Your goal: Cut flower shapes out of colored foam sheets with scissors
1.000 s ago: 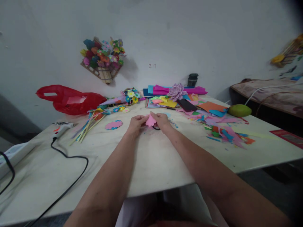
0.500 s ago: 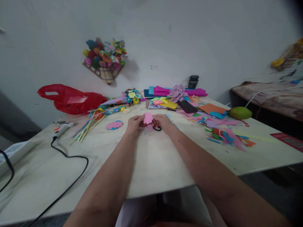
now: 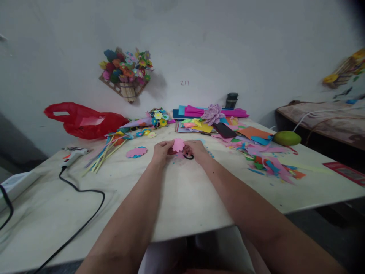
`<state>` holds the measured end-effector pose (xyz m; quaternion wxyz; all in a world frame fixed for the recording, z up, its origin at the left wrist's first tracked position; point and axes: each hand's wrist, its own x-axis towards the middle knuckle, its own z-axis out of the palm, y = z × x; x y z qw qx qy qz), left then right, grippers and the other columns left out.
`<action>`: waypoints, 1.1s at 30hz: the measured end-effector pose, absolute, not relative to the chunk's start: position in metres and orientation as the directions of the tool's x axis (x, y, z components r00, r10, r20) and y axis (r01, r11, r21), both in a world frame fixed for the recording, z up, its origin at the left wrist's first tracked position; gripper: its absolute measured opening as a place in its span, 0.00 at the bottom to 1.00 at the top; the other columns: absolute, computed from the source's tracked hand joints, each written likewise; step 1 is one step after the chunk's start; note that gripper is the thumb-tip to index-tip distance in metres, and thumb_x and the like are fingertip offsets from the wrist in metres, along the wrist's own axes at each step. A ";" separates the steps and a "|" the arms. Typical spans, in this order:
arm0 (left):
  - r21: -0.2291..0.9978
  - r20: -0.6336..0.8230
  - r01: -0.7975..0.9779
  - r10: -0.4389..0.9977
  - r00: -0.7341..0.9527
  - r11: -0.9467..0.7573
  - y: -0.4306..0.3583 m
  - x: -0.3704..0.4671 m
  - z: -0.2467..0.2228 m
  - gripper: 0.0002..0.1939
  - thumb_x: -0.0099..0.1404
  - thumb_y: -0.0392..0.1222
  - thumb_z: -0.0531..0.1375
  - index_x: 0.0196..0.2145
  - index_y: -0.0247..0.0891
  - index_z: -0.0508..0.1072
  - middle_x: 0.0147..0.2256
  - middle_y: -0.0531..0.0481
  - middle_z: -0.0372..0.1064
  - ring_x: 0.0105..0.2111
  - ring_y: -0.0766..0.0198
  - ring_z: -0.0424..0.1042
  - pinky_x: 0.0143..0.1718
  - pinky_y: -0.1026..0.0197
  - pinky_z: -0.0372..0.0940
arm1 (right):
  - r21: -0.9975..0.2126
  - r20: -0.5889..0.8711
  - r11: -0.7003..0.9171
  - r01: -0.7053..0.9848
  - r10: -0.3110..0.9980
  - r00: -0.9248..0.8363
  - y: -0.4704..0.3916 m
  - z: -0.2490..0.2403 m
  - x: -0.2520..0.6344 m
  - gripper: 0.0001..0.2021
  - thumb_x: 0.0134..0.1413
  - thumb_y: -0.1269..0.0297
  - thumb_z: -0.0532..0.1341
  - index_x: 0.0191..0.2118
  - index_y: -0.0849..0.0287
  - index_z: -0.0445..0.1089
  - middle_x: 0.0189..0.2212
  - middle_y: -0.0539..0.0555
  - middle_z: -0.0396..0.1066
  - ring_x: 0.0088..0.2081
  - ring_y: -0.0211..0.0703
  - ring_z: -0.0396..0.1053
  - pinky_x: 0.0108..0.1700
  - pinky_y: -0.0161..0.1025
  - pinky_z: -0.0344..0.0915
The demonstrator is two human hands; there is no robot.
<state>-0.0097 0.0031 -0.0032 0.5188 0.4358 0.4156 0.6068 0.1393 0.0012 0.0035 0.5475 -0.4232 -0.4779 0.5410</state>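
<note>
Over the middle of the table, a pink scalloped paper piece is held up between both hands. My left hand pinches its left edge between thumb and fingers. At its right edge my right hand is closed, with the thumb close to the paper. A black handle loop of scissors pokes out below the right fingers; the blades are hidden. Pink scraps lie under the hands. To the left, a pink scalloped oval rests over a blue one on the tabletop.
A glue gun with a black cord lies left, near a white power strip. Behind are a red plastic bag, paper flowers and coloured sheets. Paper scraps and a green fruit lie right.
The view has shifted slightly. Both hands stay at the same spot, and the pink piece sits a little differently between the fingers.
</note>
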 end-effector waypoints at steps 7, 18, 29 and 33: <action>0.965 0.082 -0.242 0.992 -0.094 -0.103 0.007 -0.011 -0.007 0.19 0.41 0.50 0.72 0.24 0.33 0.73 0.18 0.50 0.69 0.19 0.66 0.69 0.27 0.60 0.69 | -0.981 0.039 0.048 -0.188 0.998 0.052 0.001 0.004 0.136 0.08 0.46 0.69 0.59 0.20 0.61 0.67 0.15 0.51 0.68 0.15 0.36 0.65 0.14 0.30 0.52; 0.948 -0.002 -0.319 1.000 0.009 0.004 0.004 -0.007 -0.002 0.11 0.46 0.33 0.70 0.28 0.30 0.74 0.21 0.48 0.72 0.20 0.69 0.71 0.23 0.69 0.67 | -0.973 0.074 0.095 -0.209 0.992 0.104 0.005 -0.003 0.134 0.06 0.46 0.67 0.59 0.22 0.61 0.69 0.17 0.49 0.67 0.17 0.34 0.64 0.14 0.29 0.53; 0.923 -0.023 -0.382 0.998 0.051 0.040 0.000 -0.009 0.001 0.09 0.48 0.24 0.65 0.29 0.27 0.75 0.24 0.44 0.74 0.22 0.65 0.74 0.27 0.66 0.71 | -0.931 -0.001 0.009 -0.365 1.000 0.027 0.005 0.000 0.137 0.05 0.44 0.66 0.61 0.25 0.63 0.70 0.21 0.51 0.69 0.18 0.33 0.64 0.13 0.29 0.52; 0.906 0.007 -0.422 0.999 0.051 0.015 0.002 -0.010 0.000 0.10 0.49 0.23 0.62 0.31 0.28 0.74 0.23 0.45 0.73 0.22 0.64 0.74 0.27 0.65 0.71 | -0.882 -0.065 -0.114 -0.457 0.990 -0.121 0.005 0.003 0.141 0.05 0.46 0.68 0.59 0.25 0.64 0.70 0.20 0.51 0.68 0.18 0.33 0.65 0.14 0.29 0.53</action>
